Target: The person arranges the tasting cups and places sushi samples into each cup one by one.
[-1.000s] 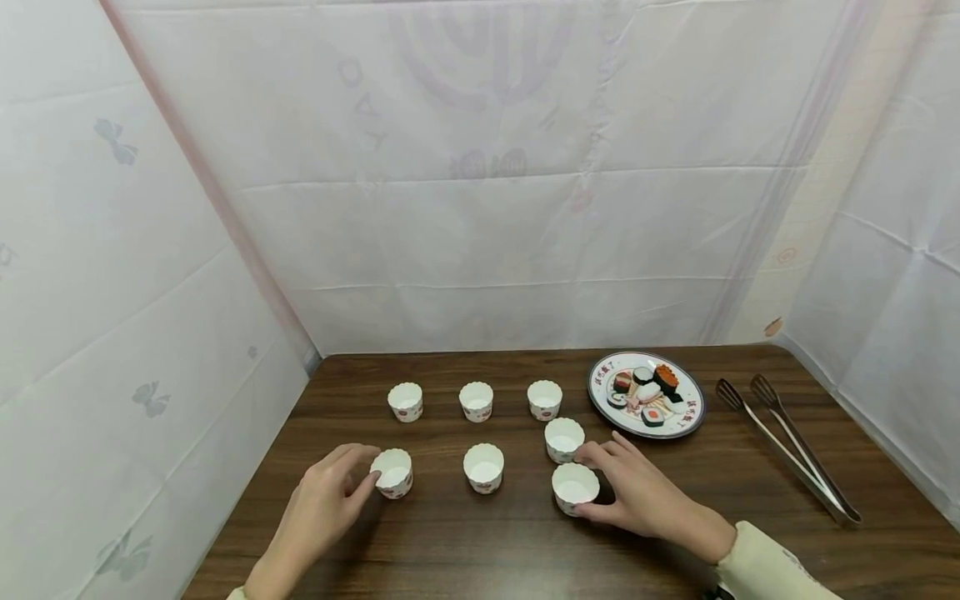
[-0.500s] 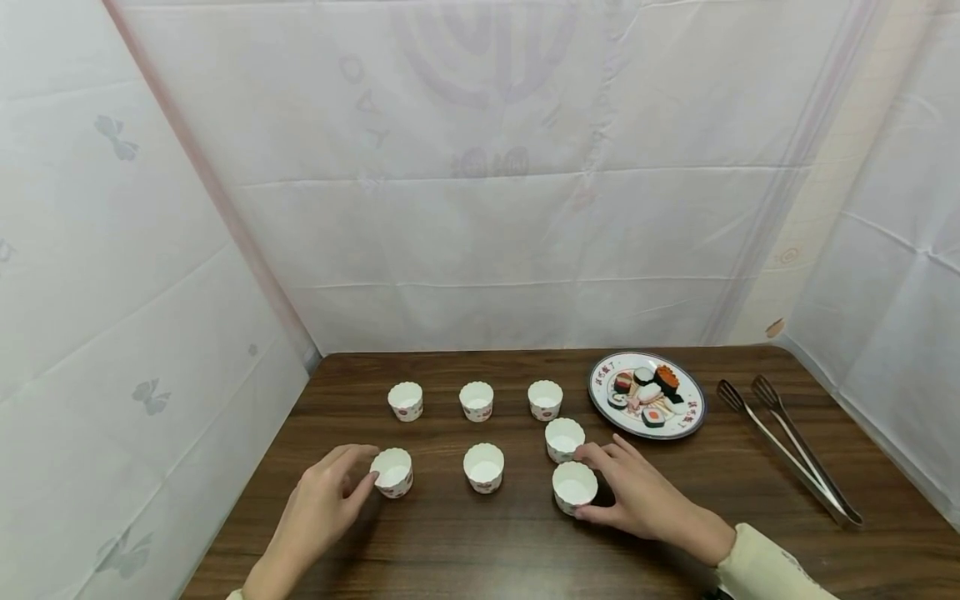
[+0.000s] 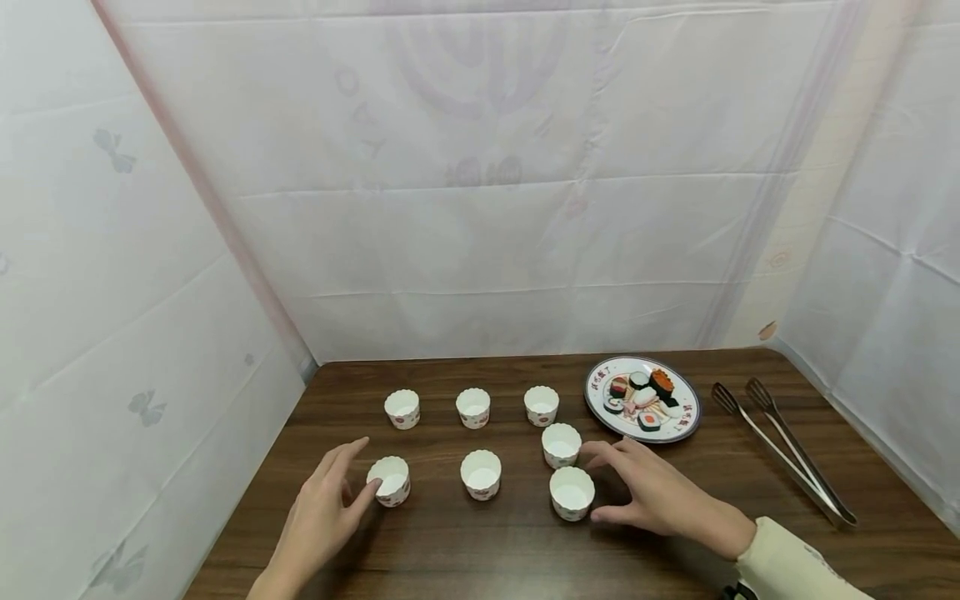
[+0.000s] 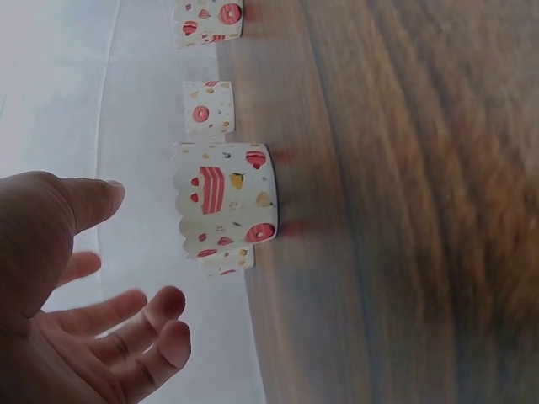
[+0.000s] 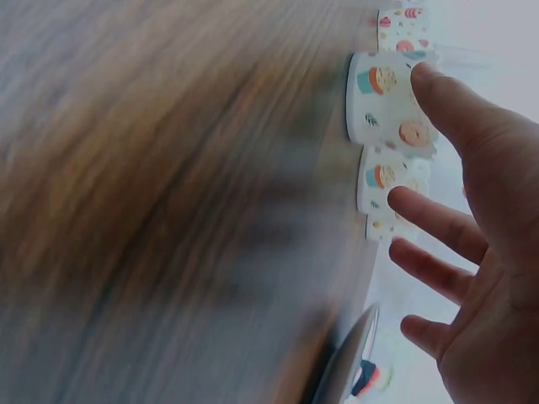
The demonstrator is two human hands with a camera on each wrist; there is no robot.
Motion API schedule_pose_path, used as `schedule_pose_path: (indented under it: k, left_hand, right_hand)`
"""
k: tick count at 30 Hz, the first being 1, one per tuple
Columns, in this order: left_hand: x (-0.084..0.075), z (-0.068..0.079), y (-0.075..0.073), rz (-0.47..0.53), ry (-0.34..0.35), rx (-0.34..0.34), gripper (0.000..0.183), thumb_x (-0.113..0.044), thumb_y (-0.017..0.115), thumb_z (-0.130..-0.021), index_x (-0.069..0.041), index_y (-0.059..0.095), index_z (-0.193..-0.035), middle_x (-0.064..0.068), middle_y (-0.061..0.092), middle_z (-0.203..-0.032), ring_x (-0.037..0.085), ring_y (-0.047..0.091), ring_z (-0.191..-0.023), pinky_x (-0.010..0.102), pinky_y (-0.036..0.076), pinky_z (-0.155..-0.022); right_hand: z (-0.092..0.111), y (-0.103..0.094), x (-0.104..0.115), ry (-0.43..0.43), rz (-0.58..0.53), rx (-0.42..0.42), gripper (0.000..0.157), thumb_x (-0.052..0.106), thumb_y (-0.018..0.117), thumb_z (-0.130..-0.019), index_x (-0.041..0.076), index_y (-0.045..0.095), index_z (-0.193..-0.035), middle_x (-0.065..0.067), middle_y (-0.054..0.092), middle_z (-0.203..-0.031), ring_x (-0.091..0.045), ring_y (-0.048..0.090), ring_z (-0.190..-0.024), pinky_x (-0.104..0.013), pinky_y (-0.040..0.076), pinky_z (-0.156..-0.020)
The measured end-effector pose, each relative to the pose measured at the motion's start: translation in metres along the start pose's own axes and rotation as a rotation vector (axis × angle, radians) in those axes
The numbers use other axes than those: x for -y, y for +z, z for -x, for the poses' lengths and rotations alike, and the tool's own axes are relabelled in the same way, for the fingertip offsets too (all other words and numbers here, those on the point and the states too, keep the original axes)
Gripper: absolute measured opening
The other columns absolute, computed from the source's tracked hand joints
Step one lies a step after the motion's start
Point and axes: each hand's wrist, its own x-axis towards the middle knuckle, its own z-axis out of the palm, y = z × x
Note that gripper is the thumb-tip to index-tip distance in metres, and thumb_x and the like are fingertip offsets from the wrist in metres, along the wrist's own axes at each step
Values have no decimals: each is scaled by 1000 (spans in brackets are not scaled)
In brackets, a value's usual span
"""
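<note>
Paper baking cups with scalloped rims and printed sweets stand upright on the wooden table. Beside the front left cup is my left hand, its fingers spread. The thumb overlaps that cup's rim in the head view, while the left wrist view shows a gap between hand and cup. My right hand is spread just right of the front right cup, holding nothing. Another cup sits right behind that one, near the right index fingertip. In the right wrist view the thumb overlaps the nearest cup.
A front middle cup stands between the hands. Behind is a row of a left cup, a middle cup and a right cup. A plate with sushi pieces and metal tongs lie to the right.
The fingers of both hands have opened wider. The right hand has drawn back to the right from the front right cup. The cups stay in place; the head view has shifted slightly.
</note>
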Motion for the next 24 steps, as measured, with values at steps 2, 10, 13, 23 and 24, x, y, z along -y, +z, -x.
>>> schedule_pose_path:
  k: [2, 10, 13, 23, 24]
  left_hand:
    - [1, 1, 2, 1, -11, -4, 69, -4, 90, -77, -2, 58, -139, 16, 63, -120, 3, 49, -67, 21, 43, -52]
    - [3, 7, 11, 48, -148, 94, 84, -23, 89, -82, 8, 44, -146, 33, 52, -139, 53, 54, -124, 70, 44, -97]
    - [3, 8, 11, 64, -245, 165, 87, -33, 85, -87, 11, 41, -148, 36, 49, -144, 57, 49, -128, 74, 38, -100]
    - [8, 7, 13, 59, -366, 258, 83, -41, 81, -89, 10, 47, -145, 33, 61, -133, 51, 59, -115, 66, 46, -94]
    - [8, 7, 13, 58, -365, 261, 83, -41, 81, -89, 10, 48, -144, 31, 62, -131, 51, 59, -115, 66, 46, -94]
  right_hand:
    - [2, -3, -3, -7, 6, -1, 77, 52, 84, -82, 20, 53, -143, 19, 68, -116, -11, 58, -108, -42, 51, -88]
    - [10, -14, -15, -33, 20, -25, 74, 47, 88, -80, 20, 56, -141, 13, 69, -120, -12, 59, -113, -43, 53, -90]
    - [13, -19, -22, -25, 26, -47, 72, 44, 89, -79, 18, 58, -139, 11, 69, -119, -13, 60, -112, -43, 53, -88]
    - [17, -41, -61, -23, 139, -256, 68, 35, 93, -75, 12, 65, -133, 0, 68, -127, -22, 61, -115, -46, 47, -95]
    - [18, -43, -66, -26, 138, -272, 68, 33, 93, -75, 12, 65, -134, 0, 67, -127, -22, 60, -116, -46, 45, -96]
